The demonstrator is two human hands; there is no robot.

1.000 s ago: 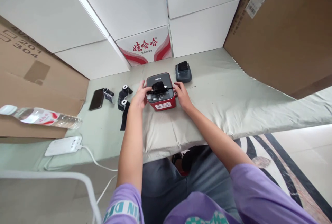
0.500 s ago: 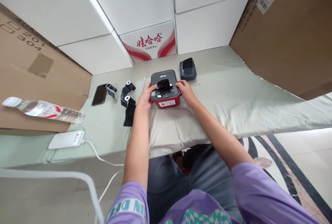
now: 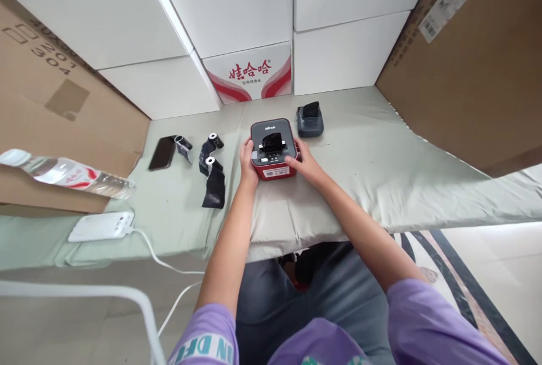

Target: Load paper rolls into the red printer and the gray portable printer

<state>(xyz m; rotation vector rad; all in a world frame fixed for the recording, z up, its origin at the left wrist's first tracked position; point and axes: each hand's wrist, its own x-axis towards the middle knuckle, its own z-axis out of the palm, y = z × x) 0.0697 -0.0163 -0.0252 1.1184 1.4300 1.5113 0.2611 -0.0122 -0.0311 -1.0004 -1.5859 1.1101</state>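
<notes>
A red printer [image 3: 275, 149] with a dark top stands on the cloth-covered table, a piece of black paper [image 3: 272, 142] poking up out of its slot. My left hand [image 3: 248, 161] is wrapped against the printer's left side. On the right side, my right hand [image 3: 305, 163] grips it, the thumb lying on the top near the front corner and the fingers partly hidden behind the side. Behind and to the right sits a smaller dark grey printer [image 3: 310, 126], also with black paper [image 3: 311, 109] showing at its top.
Several black paper rolls [image 3: 210, 161], partly unwound, lie left of my hands. Beside them is a dark phone [image 3: 162, 153]. A water bottle [image 3: 68, 175] and a white power bank [image 3: 101, 226] with a cable are farther left. Cardboard boxes [image 3: 470, 83] and white boxes [image 3: 249, 7] surround the table.
My right thumb has moved from the printer's right edge to its front top corner. My left thumb has come off the top to the left side. The view has shifted slightly.
</notes>
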